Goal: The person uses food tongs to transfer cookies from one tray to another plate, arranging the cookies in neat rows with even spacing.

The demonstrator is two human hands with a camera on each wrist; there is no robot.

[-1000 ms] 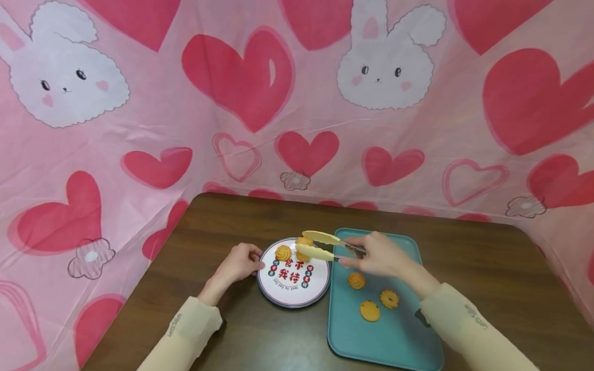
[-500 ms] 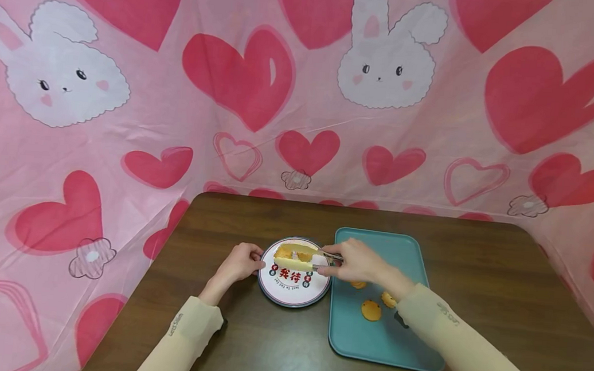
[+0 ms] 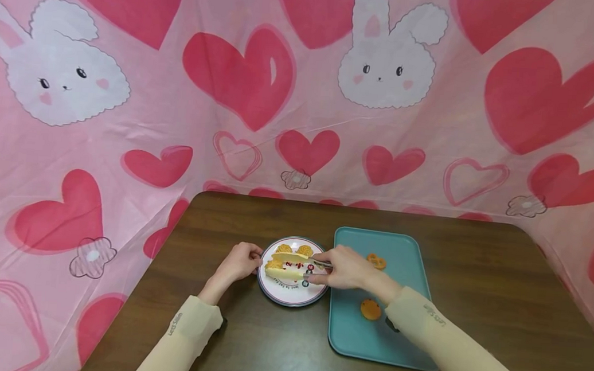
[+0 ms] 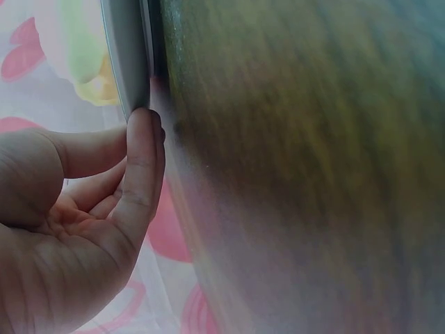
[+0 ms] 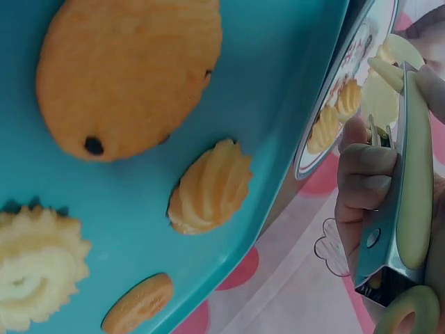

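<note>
White plate [image 3: 293, 298], lower centre; my left hand [image 3: 240, 262] pinches its left rim; a cookie [image 3: 273, 263] between the tips of the tongs [image 3: 284, 274] has just shifted down-left, below two others [image 3: 305, 250]; I judge the plate is gaining a third; my right hand [image 3: 348, 268] grips the tongs, fingers curled.

Head view looks forward and down; close wrist views share the plate [image 3: 293, 296]

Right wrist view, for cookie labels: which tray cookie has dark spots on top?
The smooth, rounded cookie at the top; the swirled one, ruffled one and narrow-looking one show none.
</note>
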